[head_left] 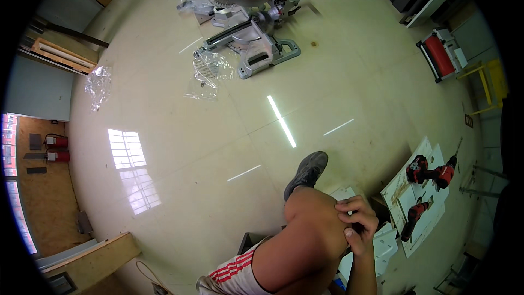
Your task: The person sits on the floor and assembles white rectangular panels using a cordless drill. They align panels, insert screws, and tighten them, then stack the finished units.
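My right hand (358, 221) rests against the side of my bent knee (322, 213). Its fingers are loosely curled, with the thumb apart from them, and nothing shows between them. No part of my left hand is visible. To the right of the knee, cordless drills (445, 173) and another red-and-black power tool (415, 217) lie on white boards (431, 224). Well ahead on the floor stands a mitre saw (256, 49) with a grey metal base and a red upper part, which is blurred.
Clear plastic bags (206, 74) lie by the saw, and crumpled plastic (98, 84) lies farther left. A red-and-grey machine (441, 54) and a yellow stool (488, 84) stand at far right. Fire extinguishers (57, 155) are at the left wall. A wooden beam (98, 257) juts in at lower left.
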A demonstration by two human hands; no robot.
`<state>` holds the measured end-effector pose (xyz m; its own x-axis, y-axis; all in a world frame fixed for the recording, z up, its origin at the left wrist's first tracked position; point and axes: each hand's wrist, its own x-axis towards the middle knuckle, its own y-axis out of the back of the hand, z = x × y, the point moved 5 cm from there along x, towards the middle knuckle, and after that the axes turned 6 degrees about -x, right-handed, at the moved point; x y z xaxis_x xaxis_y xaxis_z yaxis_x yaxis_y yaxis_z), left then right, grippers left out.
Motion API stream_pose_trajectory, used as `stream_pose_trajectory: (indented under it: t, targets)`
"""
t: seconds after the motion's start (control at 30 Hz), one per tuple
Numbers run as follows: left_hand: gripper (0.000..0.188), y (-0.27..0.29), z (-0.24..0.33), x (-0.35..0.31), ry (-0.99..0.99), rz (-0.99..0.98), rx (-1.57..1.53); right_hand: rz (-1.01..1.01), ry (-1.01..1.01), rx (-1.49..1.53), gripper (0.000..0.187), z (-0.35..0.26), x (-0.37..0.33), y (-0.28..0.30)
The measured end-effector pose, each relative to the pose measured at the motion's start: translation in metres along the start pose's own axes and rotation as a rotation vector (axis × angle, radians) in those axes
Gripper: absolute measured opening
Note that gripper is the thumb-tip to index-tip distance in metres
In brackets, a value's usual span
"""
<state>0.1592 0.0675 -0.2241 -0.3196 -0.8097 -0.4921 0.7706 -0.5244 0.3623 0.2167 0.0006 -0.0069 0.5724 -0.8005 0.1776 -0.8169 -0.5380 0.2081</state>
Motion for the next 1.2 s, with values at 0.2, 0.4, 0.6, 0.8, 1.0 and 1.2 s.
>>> stream_pose_trajectory:
  t: [0.2, 0.4, 0.6, 0.8, 1.0, 1.2]
  targets:
    - [0.054, 0.001, 0.002, 0.003, -0.001, -0.001, -0.015, -0.005, -0.017, 0.011, 0.027, 0.005, -0.002, 0.003]
    - [0.056, 0.000, 0.002, 0.005, 0.004, 0.002, -0.019, 0.007, -0.103, 0.237, 0.035, 0.036, -0.004, -0.001]
    - [0.059, 0.001, -0.001, 0.004, 0.024, 0.029, -0.019, -0.250, -0.327, 0.334, 0.065, 0.055, 0.020, -0.028]
    - [0.061, -0.007, 0.002, -0.001, 0.026, 0.027, -0.003, -0.115, -0.216, 0.554, 0.051, 0.039, 0.010, -0.015]
    - [0.063, -0.024, 0.015, -0.004, 0.089, 0.071, 0.046, 0.596, -0.030, 0.990, 0.026, 0.027, -0.081, 0.097]
    - [0.042, -0.019, 0.024, 0.005, 0.115, 0.080, 0.167, 1.377, -0.521, -0.273, 0.025, 0.166, -0.300, 0.090]
